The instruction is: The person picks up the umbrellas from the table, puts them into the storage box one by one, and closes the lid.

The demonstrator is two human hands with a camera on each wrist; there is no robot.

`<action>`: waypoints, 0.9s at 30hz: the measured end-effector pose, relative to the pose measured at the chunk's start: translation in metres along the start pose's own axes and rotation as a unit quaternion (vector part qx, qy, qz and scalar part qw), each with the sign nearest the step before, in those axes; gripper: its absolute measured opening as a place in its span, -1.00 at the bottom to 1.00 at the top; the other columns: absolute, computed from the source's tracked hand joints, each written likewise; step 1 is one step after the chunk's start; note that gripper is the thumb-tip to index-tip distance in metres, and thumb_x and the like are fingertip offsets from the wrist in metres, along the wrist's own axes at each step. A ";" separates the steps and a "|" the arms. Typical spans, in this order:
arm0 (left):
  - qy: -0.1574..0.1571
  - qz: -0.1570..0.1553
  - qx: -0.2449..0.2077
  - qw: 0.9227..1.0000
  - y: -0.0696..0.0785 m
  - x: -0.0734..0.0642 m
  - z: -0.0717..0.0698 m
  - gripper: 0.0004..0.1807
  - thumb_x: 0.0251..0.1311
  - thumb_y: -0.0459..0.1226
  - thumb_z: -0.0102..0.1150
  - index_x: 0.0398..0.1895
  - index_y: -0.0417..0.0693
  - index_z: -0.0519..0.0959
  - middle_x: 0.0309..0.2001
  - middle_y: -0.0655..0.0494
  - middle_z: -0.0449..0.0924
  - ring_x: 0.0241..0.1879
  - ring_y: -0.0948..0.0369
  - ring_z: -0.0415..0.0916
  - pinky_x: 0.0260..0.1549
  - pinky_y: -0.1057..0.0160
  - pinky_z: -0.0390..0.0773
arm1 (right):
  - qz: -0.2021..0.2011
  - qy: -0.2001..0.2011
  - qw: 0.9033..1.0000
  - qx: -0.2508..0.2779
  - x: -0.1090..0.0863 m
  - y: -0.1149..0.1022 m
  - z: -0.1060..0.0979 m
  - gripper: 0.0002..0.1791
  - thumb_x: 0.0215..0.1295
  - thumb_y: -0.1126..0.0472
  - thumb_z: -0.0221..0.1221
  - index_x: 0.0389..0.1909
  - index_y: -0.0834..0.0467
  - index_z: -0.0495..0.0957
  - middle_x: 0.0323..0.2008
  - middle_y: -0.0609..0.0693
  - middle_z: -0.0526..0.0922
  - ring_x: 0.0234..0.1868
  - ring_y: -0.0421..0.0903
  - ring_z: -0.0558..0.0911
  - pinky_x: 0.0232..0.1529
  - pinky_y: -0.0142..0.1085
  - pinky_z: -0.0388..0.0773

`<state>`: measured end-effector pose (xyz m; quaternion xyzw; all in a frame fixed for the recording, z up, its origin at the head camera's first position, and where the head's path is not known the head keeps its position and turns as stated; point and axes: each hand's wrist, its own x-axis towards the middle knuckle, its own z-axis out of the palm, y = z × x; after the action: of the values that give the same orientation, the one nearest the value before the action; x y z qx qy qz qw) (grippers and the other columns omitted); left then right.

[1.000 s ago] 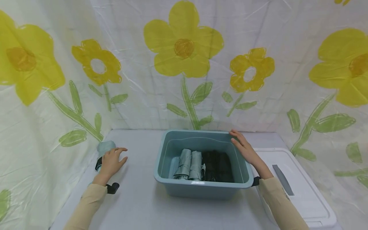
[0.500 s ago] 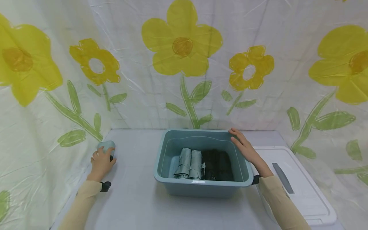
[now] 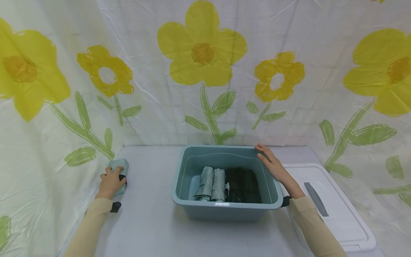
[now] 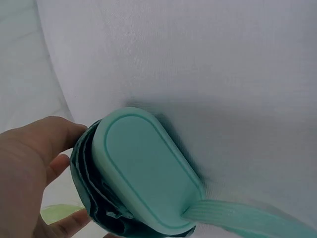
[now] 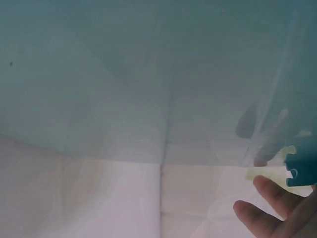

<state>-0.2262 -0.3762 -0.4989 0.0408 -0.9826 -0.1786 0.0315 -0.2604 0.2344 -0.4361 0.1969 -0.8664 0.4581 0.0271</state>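
A pale teal folding umbrella [image 3: 119,165] lies on the table at the far left, with a dark band partly showing by my thumb. My left hand [image 3: 110,182] grips it from the near left side, fingers on one side and thumb on the other. The left wrist view shows its flat oval end [image 4: 148,171], furled fabric [image 4: 94,193] and a teal strap [image 4: 247,218]. My right hand [image 3: 272,164] rests at the right rim of the teal bin [image 3: 228,210], fingers extended. In the right wrist view, two fingertips of the right hand [image 5: 277,208] show near the bin wall [image 5: 124,89].
Inside the bin lie two rolled pale teal bundles [image 3: 212,184] and dark bundles [image 3: 243,185] to their right. A white lid [image 3: 337,210] with a grey handle sits to the right of the bin, under the right forearm. A flower-printed curtain [image 3: 154,117] stands behind the table.
My left hand moved left onto the folding umbrella and took hold of it; the umbrella has turned slightly. The right hand stays at the bin rim.
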 end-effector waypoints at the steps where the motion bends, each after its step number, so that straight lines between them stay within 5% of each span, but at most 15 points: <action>1: 0.000 0.000 0.000 1.000 0.000 0.001 0.001 -0.47 0.20 -0.26 -0.03 0.20 -0.31 0.18 0.12 -0.71 -0.13 -0.10 -0.58 0.04 -0.45 -0.32 0.39 | -0.002 0.002 1.000 0.000 0.000 0.000 0.000 -0.43 0.47 -0.02 -0.21 0.35 0.25 0.13 0.40 0.22 -0.02 0.40 0.22 -0.04 0.18 0.34 0.00; 27: 0.022 -0.002 -0.004 1.000 -0.007 0.028 0.008 -0.44 0.05 -0.24 0.19 0.12 -0.19 0.26 0.09 -0.68 -0.11 -0.22 -0.52 0.15 -0.53 -0.19 0.41 | 0.012 -0.014 1.000 0.012 -0.001 -0.003 -0.003 -0.45 0.48 0.01 -0.21 0.37 0.20 0.11 0.43 0.17 -0.06 0.43 0.19 -0.08 0.24 0.28 -0.05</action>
<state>-0.2547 -0.3821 -0.5076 0.0468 -0.9808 -0.1816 0.0530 -0.2589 0.2349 -0.4321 0.1936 -0.8634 0.4659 0.0068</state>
